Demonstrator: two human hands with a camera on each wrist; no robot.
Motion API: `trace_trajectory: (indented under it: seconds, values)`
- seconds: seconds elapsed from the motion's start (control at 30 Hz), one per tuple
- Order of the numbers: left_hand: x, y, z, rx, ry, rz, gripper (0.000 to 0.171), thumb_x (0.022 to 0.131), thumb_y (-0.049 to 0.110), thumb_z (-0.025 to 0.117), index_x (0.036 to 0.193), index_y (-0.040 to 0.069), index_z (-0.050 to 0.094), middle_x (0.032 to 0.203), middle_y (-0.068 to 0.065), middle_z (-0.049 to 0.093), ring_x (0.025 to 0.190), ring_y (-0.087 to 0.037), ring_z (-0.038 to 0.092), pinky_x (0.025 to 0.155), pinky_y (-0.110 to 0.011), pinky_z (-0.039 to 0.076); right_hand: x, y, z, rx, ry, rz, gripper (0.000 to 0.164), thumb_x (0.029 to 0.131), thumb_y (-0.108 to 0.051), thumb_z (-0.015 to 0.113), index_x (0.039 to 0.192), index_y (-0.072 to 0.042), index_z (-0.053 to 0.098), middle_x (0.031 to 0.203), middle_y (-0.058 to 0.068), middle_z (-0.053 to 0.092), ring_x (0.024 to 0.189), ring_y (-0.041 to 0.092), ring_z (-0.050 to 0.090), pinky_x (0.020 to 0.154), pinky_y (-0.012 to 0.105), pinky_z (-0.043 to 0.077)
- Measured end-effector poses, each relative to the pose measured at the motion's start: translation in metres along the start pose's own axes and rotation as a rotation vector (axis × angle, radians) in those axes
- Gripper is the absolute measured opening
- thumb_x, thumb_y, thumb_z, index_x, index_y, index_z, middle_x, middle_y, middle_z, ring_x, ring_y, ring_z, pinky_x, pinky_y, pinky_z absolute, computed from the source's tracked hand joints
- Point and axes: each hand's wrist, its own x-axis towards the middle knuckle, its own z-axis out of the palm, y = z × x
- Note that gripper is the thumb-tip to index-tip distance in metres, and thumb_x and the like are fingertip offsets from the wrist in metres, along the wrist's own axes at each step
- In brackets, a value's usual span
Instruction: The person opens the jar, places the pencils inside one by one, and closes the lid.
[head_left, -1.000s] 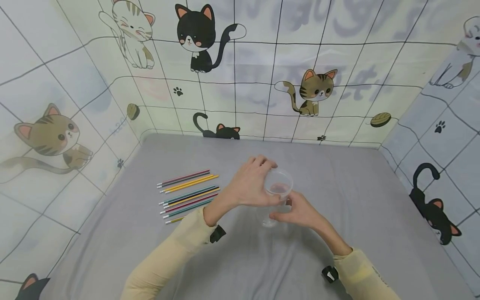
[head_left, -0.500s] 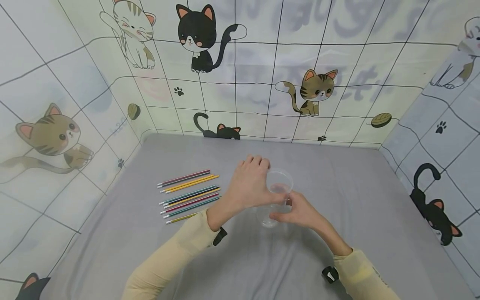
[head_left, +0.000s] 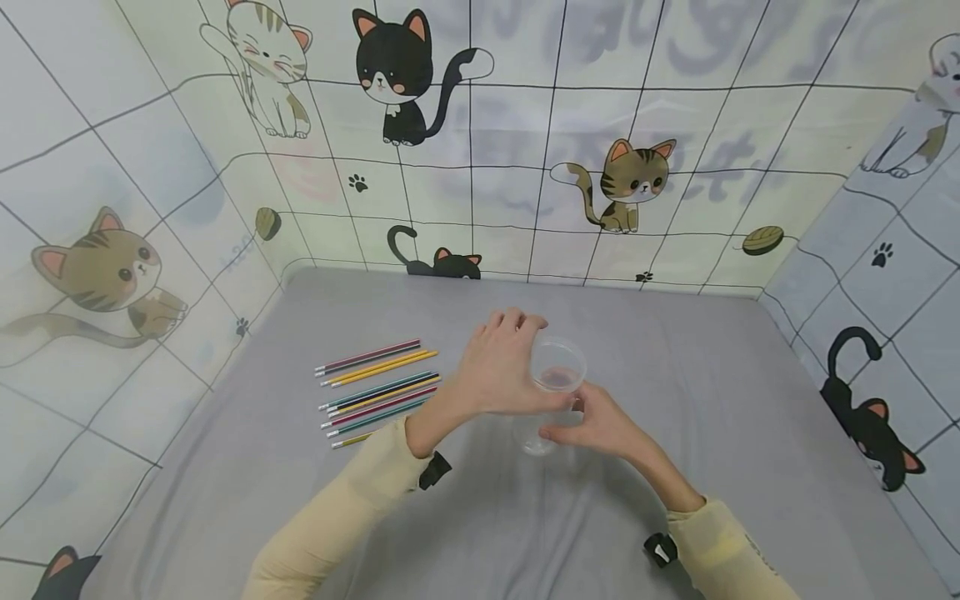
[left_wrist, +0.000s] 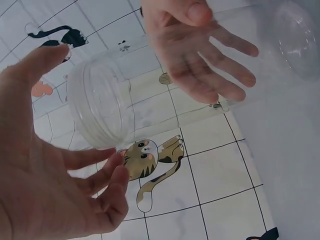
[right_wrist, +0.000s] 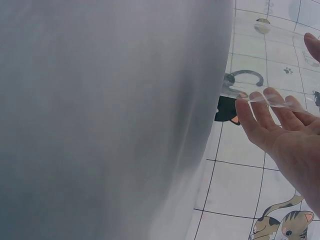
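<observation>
1. Head view: we see a clear jar between both hands, over the grey cloth, its round end up. The left hand arches beside that end, thumb across the jar's near side. The right hand holds the jar lower down, thumb and fingers curved round it. To the left lie pencils in red, yellow, teal and black, partly behind the left forearm. We see cat prints on the backdrop.
2. Left wrist view: we find the left thumb and fingers spread wide around the jar's ridged end; whether they grip it we cannot tell. The right fingers show through the clear wall, well parted.
3. Right wrist view: we see the right fingers against the jar's edge, thumb opposite, the jar between them.
</observation>
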Motion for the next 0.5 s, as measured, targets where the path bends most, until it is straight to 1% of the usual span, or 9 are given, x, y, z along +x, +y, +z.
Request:
trace_trajectory:
  seconds: [0.13,0.23,0.3,0.4,0.5]
  values:
    - [0.0019,-0.0038,-0.0019,-0.053,-0.071,0.057,0.082,0.075,0.054,0.077,0.14,0.009,0.052,0.129,-0.008,0.054,0.111,-0.026,0.048,0.085,-0.043,0.045,0.0,0.0004,-0.0009,0.018,-0.005,0.0,0.072,0.079,-0.013,0.086,0.141,-0.004,0.05,0.132,0.007,0.059,0.115,0.022,0.058,0.092,0.045,0.052]
    - [0.0021,-0.0049,-0.0023,-0.06,-0.092,0.08,0.078,0.076,0.049,0.078,0.139,0.01,0.053,0.13,-0.006,0.054,0.11,-0.025,0.048,0.084,-0.041,0.045,0.0,0.0002,-0.001,0.03,-0.009,0.002,0.072,0.079,-0.013,0.086,0.141,-0.005,0.05,0.131,0.007,0.059,0.113,0.022,0.059,0.091,0.047,0.052]
    - [0.0019,-0.0051,-0.0022,-0.059,-0.083,0.086,0.075,0.077,0.048,0.078,0.138,0.009,0.054,0.129,-0.005,0.055,0.11,-0.024,0.049,0.083,-0.041,0.045,0.0,0.0003,-0.0009,0.034,-0.01,0.002,0.072,0.079,-0.013,0.086,0.141,-0.005,0.05,0.131,0.008,0.059,0.112,0.022,0.059,0.091,0.05,0.052]
    - [0.0013,-0.0051,-0.0015,-0.048,-0.05,0.083,0.073,0.078,0.05,0.078,0.133,0.008,0.057,0.126,-0.006,0.057,0.107,-0.024,0.049,0.083,-0.04,0.045,0.0001,0.0002,-0.001,0.027,-0.006,0.001,0.073,0.079,-0.013,0.086,0.141,-0.003,0.049,0.133,0.009,0.057,0.113,0.023,0.059,0.091,0.052,0.052]
    - [0.001,-0.0048,0.0005,-0.038,-0.012,0.069,0.073,0.077,0.055,0.078,0.127,0.006,0.06,0.12,-0.006,0.059,0.104,-0.024,0.051,0.083,-0.04,0.045,0.0003,0.0006,-0.0012,0.02,-0.006,0.003,0.073,0.08,-0.013,0.086,0.141,-0.001,0.049,0.134,0.009,0.057,0.113,0.024,0.059,0.091,0.051,0.052]
